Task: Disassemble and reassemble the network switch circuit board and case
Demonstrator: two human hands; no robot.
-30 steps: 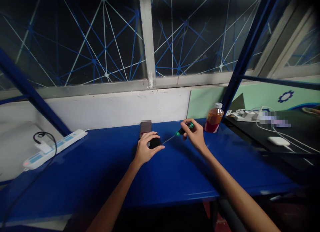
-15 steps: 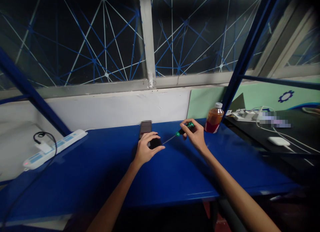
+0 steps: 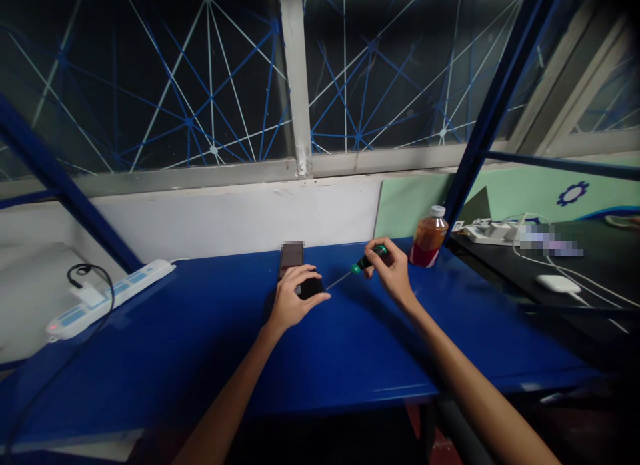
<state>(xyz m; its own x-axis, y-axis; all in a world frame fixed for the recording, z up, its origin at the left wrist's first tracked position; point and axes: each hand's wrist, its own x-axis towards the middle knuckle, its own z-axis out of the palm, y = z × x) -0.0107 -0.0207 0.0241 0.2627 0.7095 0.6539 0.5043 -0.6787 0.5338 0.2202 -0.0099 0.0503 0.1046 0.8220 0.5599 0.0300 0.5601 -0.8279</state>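
Observation:
My left hand (image 3: pixel 295 297) grips a small black box-like object (image 3: pixel 311 289) on the blue table, with the thumb at its near side and the fingers over its far side. In my right hand (image 3: pixel 393 268) is a screwdriver (image 3: pixel 359 265) with a black and green handle. Its thin metal shaft slants down to the left, and the tip is at the right end of the black object; whether it sits in a screw is too small to tell. Just behind my left fingers lies a dark phone-like slab (image 3: pixel 291 255), partly covered by them.
A bottle of reddish-brown drink (image 3: pixel 429 238) stands beyond my right hand. On the left lies a white power strip (image 3: pixel 115 298) with a black cable. A black table (image 3: pixel 500 271) with cables and a white charger (image 3: pixel 559 283) adjoins at right. Blue frame posts flank the blue table (image 3: pixel 350 358).
My right fingers have shifted slightly around the screwdriver's handle. My left hand and the black object stay in place.

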